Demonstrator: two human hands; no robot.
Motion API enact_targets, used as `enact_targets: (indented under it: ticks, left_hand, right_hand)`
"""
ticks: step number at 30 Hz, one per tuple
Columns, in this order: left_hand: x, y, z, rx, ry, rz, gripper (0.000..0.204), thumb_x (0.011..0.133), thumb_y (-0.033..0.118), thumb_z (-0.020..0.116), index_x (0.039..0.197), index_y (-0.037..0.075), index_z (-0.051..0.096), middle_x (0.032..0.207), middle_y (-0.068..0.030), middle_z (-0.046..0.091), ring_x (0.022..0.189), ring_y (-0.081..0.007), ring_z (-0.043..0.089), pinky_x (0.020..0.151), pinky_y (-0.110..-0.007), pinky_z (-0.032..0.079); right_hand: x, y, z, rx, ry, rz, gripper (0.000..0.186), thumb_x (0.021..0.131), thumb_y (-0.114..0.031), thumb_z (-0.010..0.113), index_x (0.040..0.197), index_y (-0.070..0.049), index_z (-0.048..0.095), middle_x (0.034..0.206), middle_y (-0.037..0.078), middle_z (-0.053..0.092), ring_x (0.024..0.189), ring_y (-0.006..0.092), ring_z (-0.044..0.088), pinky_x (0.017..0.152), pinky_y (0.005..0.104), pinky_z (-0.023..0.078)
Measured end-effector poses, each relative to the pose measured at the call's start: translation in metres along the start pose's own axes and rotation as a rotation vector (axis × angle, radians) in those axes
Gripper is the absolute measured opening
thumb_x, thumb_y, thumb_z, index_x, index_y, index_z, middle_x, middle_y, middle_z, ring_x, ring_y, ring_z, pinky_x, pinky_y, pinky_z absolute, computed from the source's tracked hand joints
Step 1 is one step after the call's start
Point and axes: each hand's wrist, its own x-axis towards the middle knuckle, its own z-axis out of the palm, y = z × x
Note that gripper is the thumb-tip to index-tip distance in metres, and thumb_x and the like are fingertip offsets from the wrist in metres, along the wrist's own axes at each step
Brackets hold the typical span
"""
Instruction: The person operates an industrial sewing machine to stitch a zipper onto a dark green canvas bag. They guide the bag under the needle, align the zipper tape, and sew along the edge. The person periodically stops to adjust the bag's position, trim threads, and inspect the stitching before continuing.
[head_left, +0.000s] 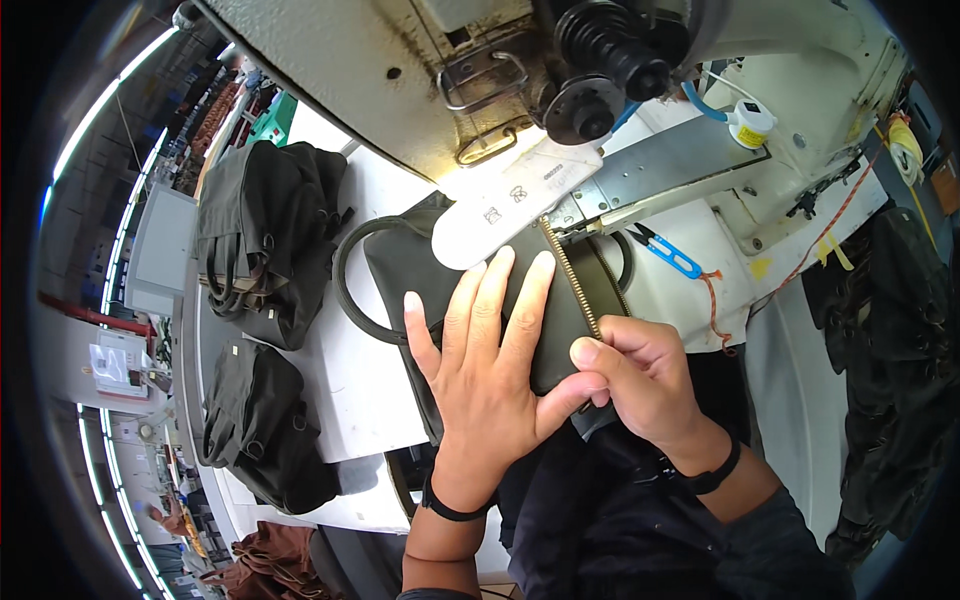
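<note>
Dark bag (556, 325) under left hand (487, 395), fingers (491, 310) spread, zipper edge (572, 277) tight between fingers of right hand (652, 388).

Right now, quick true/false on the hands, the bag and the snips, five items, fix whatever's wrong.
1. The left hand rests on the dark bag with fingers spread. True.
2. The right hand holds the snips. False: it grips the near end of the zipper; the blue snips lie on the white surface right of the bag.
3. An orange cord is attached to the snips. True.
4. Only the right wrist wears a band. False: there is a left wristband and a right wristband.
5. The zipper's teeth are gold-coloured. True.
</note>
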Motion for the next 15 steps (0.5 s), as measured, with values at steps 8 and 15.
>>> enact_targets:
  ticks: [8,15]
  left_hand:
    - [0.006,-0.008,0.009,-0.034,0.044,-0.007,0.086,0.101,0.076,0.032,0.146,0.009,0.061,0.145,-0.0131,0.061,0.137,-0.0299,0.055,0.126,-0.055,0.005]
    - [0.017,-0.021,0.024,-0.124,0.156,0.013,0.075,0.101,0.067,0.048,0.141,0.004,0.062,0.136,-0.0138,0.067,0.130,-0.0304,0.060,0.125,-0.055,0.013]
  right_hand:
    - [0.016,-0.005,0.002,-0.039,0.010,-0.006,0.035,0.104,-0.017,0.066,0.073,-0.004,0.059,0.063,-0.003,0.055,0.058,0.0014,0.050,0.052,0.0208,0.037]
    - [0.039,-0.001,0.000,-0.049,-0.004,-0.018,0.032,0.104,-0.018,0.065,0.075,-0.004,0.061,0.064,-0.003,0.056,0.058,0.0011,0.049,0.052,0.0210,0.038]
